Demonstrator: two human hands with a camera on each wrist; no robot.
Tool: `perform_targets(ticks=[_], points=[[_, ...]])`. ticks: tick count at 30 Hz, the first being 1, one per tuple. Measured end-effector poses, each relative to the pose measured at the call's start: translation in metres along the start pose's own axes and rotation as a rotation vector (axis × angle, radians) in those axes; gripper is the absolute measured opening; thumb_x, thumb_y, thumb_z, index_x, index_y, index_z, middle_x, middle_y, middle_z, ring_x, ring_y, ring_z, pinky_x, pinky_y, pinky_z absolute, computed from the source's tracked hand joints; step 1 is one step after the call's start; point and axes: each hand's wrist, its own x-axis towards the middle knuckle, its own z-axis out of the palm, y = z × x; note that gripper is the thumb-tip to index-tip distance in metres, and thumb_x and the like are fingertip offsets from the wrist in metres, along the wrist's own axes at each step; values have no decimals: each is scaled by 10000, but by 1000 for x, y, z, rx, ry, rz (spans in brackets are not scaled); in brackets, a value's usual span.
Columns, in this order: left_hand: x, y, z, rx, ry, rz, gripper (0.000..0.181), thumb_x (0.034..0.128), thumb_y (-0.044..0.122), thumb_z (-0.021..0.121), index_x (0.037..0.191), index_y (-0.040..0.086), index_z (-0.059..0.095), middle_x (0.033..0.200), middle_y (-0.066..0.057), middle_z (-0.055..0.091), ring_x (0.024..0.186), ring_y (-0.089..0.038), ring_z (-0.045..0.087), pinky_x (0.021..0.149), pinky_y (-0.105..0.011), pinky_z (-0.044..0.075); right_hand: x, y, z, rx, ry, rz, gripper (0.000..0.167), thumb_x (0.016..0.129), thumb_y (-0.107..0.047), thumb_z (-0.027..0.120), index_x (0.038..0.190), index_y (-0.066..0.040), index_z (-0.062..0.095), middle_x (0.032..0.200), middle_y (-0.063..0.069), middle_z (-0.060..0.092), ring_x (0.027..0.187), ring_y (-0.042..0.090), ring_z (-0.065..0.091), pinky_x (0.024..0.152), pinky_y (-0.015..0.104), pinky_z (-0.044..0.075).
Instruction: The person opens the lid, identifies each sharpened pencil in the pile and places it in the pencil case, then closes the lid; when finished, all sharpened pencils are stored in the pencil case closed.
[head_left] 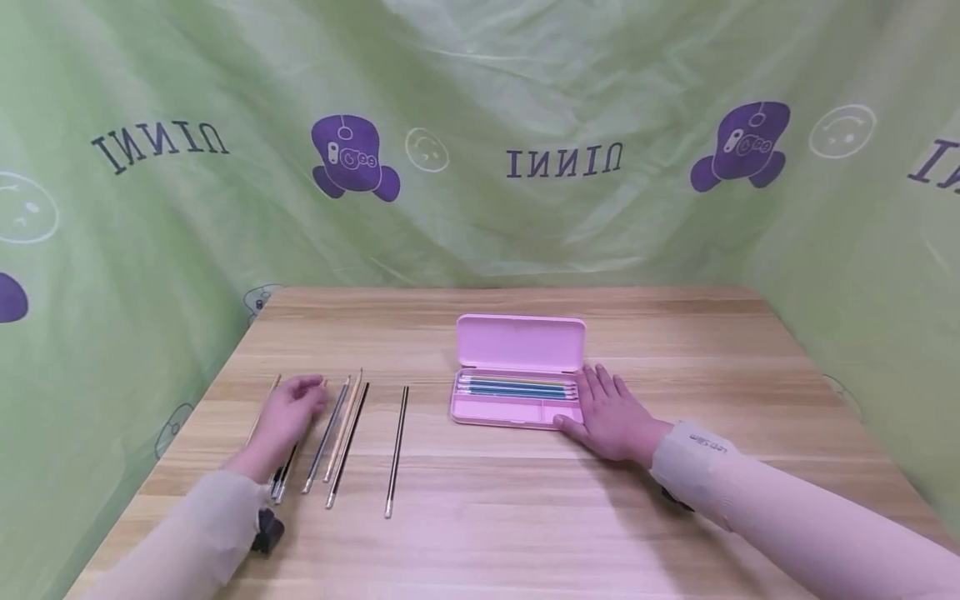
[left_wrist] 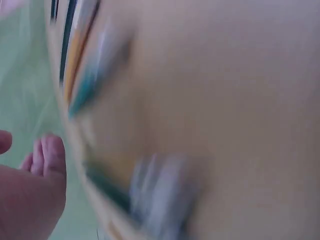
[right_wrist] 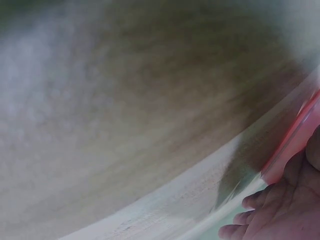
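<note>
An oblong pink pencil case (head_left: pixel 495 410) lies open, its hinged lid (head_left: pixel 521 342) raised at its far side. Slim, mostly teal pencils (head_left: pixel 517 389) lie lengthwise in its rear compartment. Left of the case, a dark striped pencil (head_left: pixel 397 450) lies alone; farther left of it, several dark and tan slender pencils (head_left: pixel 345 427) lie close together, slanting, some partly hidden.
</note>
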Motion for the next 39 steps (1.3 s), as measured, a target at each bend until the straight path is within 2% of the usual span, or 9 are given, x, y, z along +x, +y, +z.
perform_targets(ticks=[3, 7, 9, 12, 15, 19, 25, 34, 39], points=[[-14, -1, 18, 7, 17, 0, 488, 1038, 72, 537, 1441, -174, 412, 1362, -350, 521, 1228, -407, 534, 864, -145, 462, 1, -1, -1, -4, 1, -6, 958, 1054, -620, 375, 1556, 171, 176, 1621, 379, 156, 1505, 542, 106, 1212, 656, 117], [-20, 1, 28, 1, 47, 0, 500, 1025, 35, 540, 1442, -191, 383, 1364, -360, 492, 1255, -430, 494, 1009, -304, 453, 3, -1, -3, -23, -1, 4, 943, 1059, -609, 375, 1559, 166, 178, 1621, 377, 165, 1505, 539, 114, 1215, 649, 126], [-19, 0, 28, 1, 57, -9, 505, 1024, 26, 534, 1452, -187, 373, 1378, -357, 481, 1265, -432, 487, 1061, -388, 434, 5, 1, -1, -33, 4, 7, 941, 1059, -608, 377, 1564, 158, 169, 1625, 370, 165, 1508, 533, 114, 1217, 644, 125], [-18, -2, 25, 10, 69, -16, 507, 1017, 29, 528, 1457, -178, 383, 1388, -346, 482, 1263, -423, 499, 1005, -259, 451, 5, -1, -1, -30, 4, 9, 935, 1062, -601, 386, 1564, 158, 171, 1623, 371, 171, 1506, 535, 121, 1214, 647, 130], [-18, -5, 24, 26, 68, -24, 520, 1007, 28, 528, 1460, -180, 379, 1378, -345, 490, 1259, -424, 505, 994, -253, 462, 4, -2, -2, -24, 1, 6, 936, 1062, -601, 384, 1562, 161, 171, 1621, 374, 170, 1505, 536, 118, 1214, 647, 130], [-17, -6, 26, 65, 41, -34, 576, 986, 12, 552, 1477, -195, 334, 1382, -384, 475, 1294, -482, 473, 1119, -512, 415, 2, -3, -2, -24, 1, 4, 937, 1061, -596, 388, 1557, 170, 175, 1618, 381, 166, 1505, 538, 115, 1216, 643, 128], [-16, -6, 27, 152, 8, -38, 666, 919, -16, 578, 1496, -198, 298, 1418, -410, 456, 1340, -521, 444, 1139, -556, 383, 2, -1, -1, -31, 10, 0, 928, 1064, -585, 394, 1551, 176, 185, 1611, 388, 179, 1499, 546, 130, 1214, 647, 134], [-15, -6, 28, 411, -24, 119, 616, 803, -42, 625, 1354, -253, 448, 1258, -438, 569, 1206, -548, 563, 1033, -599, 474, 0, -2, -1, -20, 5, -7, 924, 1064, -576, 403, 1546, 182, 190, 1608, 392, 181, 1496, 551, 132, 1212, 649, 139], [-11, -6, 24, 425, -24, 104, 573, 802, -30, 666, 1317, -226, 508, 1122, -338, 664, 1059, -458, 643, 964, -572, 516, 1, -2, 0, -15, 10, -5, 925, 1063, -576, 408, 1547, 182, 188, 1607, 393, 182, 1495, 552, 132, 1210, 652, 141]])
